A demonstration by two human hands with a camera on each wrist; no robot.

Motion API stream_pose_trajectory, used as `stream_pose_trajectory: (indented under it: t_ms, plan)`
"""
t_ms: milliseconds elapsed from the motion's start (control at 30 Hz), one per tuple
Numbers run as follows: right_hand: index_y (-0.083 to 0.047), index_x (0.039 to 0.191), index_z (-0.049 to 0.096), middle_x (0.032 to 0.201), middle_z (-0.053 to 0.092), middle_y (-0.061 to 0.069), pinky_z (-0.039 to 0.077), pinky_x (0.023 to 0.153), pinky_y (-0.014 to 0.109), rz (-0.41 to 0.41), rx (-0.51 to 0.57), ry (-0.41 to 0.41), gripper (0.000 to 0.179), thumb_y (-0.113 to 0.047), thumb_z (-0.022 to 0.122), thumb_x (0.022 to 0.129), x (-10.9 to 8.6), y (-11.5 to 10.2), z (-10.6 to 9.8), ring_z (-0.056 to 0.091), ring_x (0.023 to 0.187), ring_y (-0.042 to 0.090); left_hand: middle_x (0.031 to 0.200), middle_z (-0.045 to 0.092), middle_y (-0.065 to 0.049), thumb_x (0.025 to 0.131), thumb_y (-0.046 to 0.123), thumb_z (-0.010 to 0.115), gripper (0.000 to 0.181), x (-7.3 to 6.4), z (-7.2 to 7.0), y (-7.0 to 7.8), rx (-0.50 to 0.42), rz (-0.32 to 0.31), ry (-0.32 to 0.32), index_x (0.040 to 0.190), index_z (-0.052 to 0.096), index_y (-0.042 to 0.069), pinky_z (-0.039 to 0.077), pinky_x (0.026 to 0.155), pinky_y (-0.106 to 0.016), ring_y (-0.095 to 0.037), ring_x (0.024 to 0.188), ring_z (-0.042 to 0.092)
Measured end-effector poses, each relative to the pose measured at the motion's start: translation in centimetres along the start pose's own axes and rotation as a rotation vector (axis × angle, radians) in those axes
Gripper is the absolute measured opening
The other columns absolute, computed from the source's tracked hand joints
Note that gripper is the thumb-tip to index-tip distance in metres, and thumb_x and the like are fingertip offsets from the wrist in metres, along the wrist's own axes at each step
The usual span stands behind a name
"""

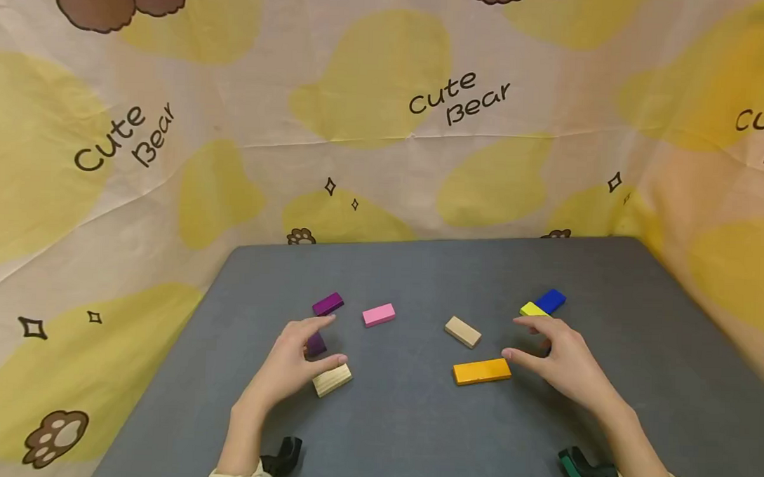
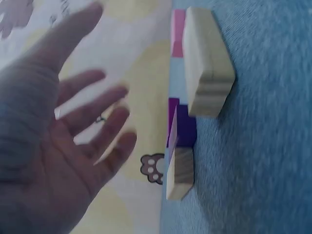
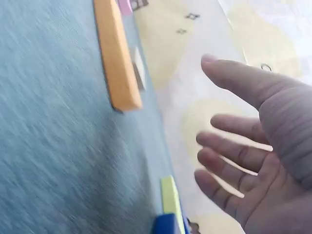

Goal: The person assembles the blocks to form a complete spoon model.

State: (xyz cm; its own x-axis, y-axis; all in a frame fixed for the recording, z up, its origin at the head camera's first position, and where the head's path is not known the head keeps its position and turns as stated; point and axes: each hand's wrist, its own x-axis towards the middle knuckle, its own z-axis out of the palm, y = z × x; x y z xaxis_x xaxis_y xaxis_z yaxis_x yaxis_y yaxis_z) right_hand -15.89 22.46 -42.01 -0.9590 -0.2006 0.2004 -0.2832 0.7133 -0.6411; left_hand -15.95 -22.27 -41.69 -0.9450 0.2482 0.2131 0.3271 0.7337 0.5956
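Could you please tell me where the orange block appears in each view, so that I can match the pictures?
Head: the orange block lies right of centre, in the lower half.
Left wrist: it is not in this picture.
Right wrist: upper left, running down from the top edge.
Shared landmark: the pink block, in all three views, near the top in both wrist pictures.

Grey surface (image 1: 400, 436) with rounded far corners. Beyond and along both sides, pale cloth (image 1: 270, 87) patched with yellow, creased in places; printed with "Cute Bear" lettering (image 1: 459, 99), brown paw prints (image 1: 55, 438), small outlined stars (image 1: 33, 328) and, at the top edge, cropped brown shapes (image 1: 115, 1).
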Motion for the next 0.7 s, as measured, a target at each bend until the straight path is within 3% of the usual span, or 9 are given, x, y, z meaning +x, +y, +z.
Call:
stream_pose_trajectory:
  t_ms: [67,200,367,700]
  plan:
    - [-0.011,0.124,0.067,0.119,0.064,0.007,0.048,0.077,0.045,-0.023,0.053,0.008,0.056,-0.041,0.082,0.080,-0.3,-0.1,0.4,0.057,0.098,0.027,0.132,0.059,0.001,0.074,0.050,0.083,0.074,-0.3,-0.2,-0.3,-0.054,0.007,-0.034,0.137,0.060,0.017,0.043,0.088,-0.043,-0.024,0.109,0.051]
    - [-0.014,0.118,0.070,0.114,0.067,-0.001,0.049,0.081,0.039,-0.062,0.163,-0.030,0.047,-0.036,0.084,0.079,-0.4,0.0,1.2,0.058,0.099,0.022,0.113,0.066,0.001,0.070,0.045,0.088,0.070,-0.6,-0.3,-0.8,-0.114,-0.004,-0.101,0.130,0.066,0.016,0.042,0.068,-0.030,-0.025,0.091,0.053]
    - [-0.013,0.118,0.070,0.115,0.068,-0.003,0.049,0.085,0.035,-0.101,0.235,-0.095,0.046,-0.032,0.085,0.078,-0.3,0.7,1.8,0.060,0.103,0.019,0.106,0.067,0.000,0.069,0.041,0.090,0.066,-0.7,-0.2,-1.3,-0.135,-0.011,-0.129,0.126,0.068,0.018,0.043,0.063,-0.027,-0.023,0.088,0.053]
    - [-0.014,0.119,0.069,0.114,0.068,-0.006,0.049,0.084,0.033,-0.090,0.210,-0.155,0.048,-0.032,0.085,0.077,-0.1,1.4,3.2,0.060,0.103,0.016,0.104,0.070,0.007,0.070,0.038,0.089,0.061,-0.6,0.3,-1.7,-0.170,-0.014,-0.202,0.122,0.070,0.014,0.040,0.057,-0.026,-0.018,0.077,0.053]
